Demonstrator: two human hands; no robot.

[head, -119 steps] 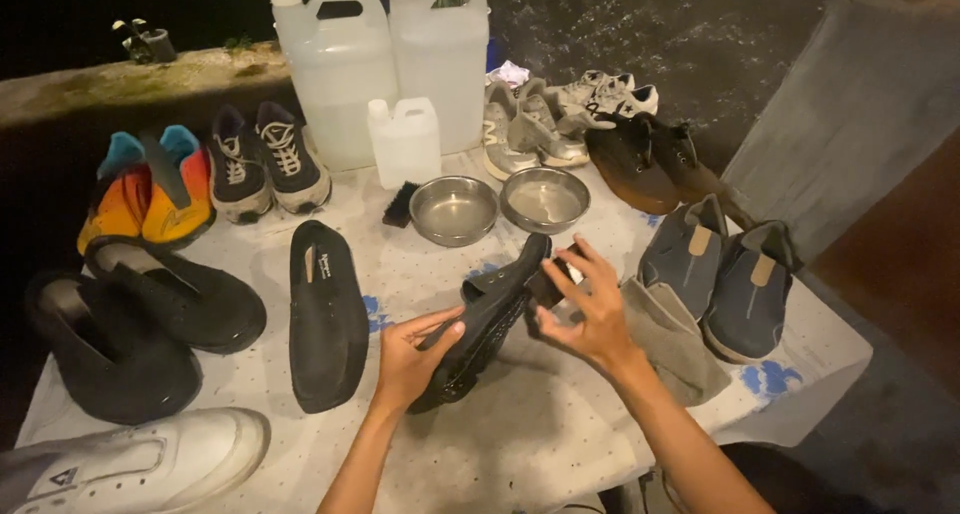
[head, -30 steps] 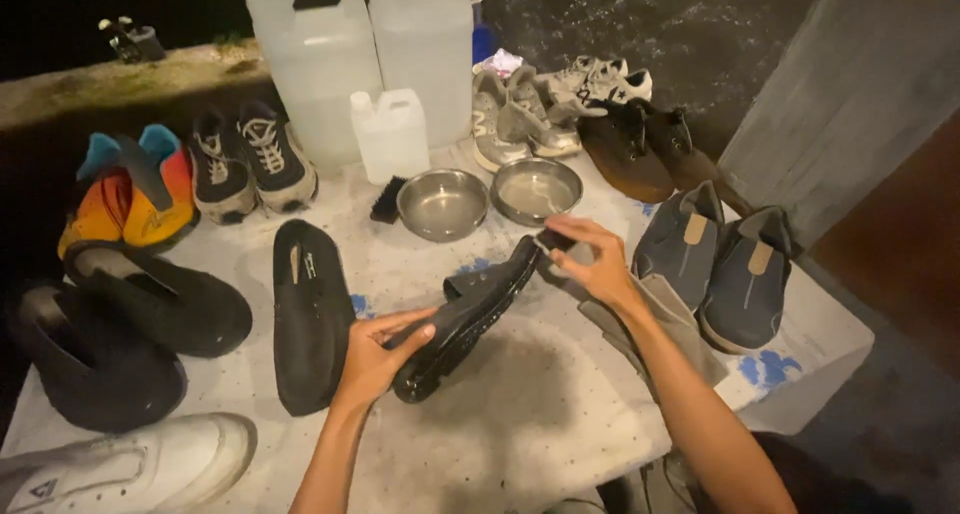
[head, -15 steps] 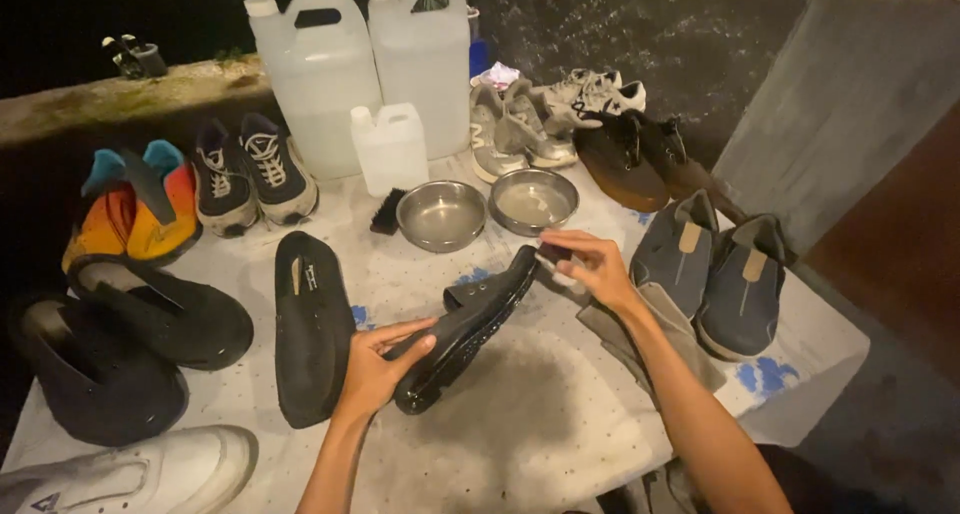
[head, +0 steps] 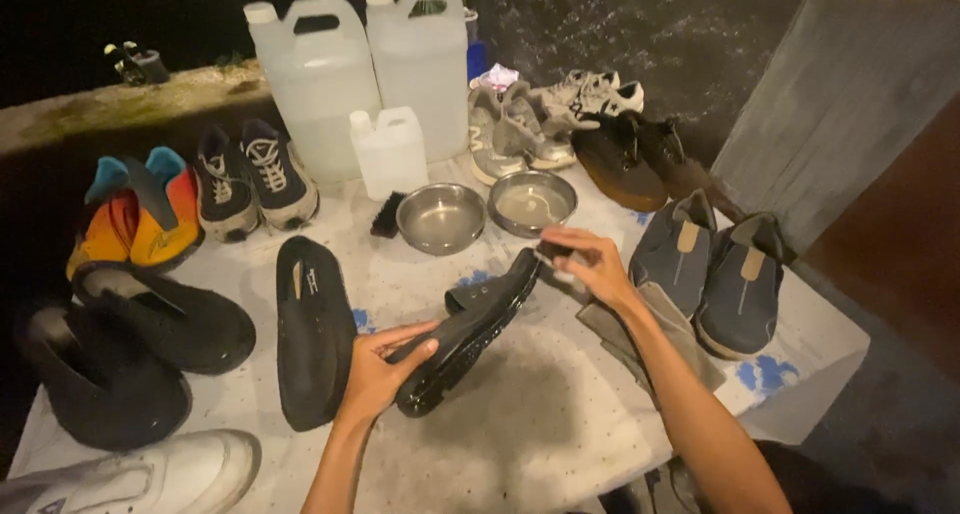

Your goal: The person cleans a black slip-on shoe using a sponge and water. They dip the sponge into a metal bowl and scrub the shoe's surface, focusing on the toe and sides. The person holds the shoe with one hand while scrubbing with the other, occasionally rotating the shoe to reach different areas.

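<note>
Head view: left hand (head: 378, 372) has its grip wrapped around the lower end of a black shoe (head: 466, 326), holding it tilted above the table (head: 560, 414), sole side facing down-right. Right hand (head: 590, 262) is at the shoe's upper end, fingers pinched on a small dark item pressed to the shoe; can't tell what it is. Grey cloth (head: 650, 334) lies under the right forearm. Matching black shoe (head: 313, 326) lies flat just left of the left hand. Two steel bowls (head: 440, 217) sit behind the held shoe, white jugs (head: 320, 74) further back. Blue-grey slip-ons (head: 715, 269) lie right of the right hand.
</note>
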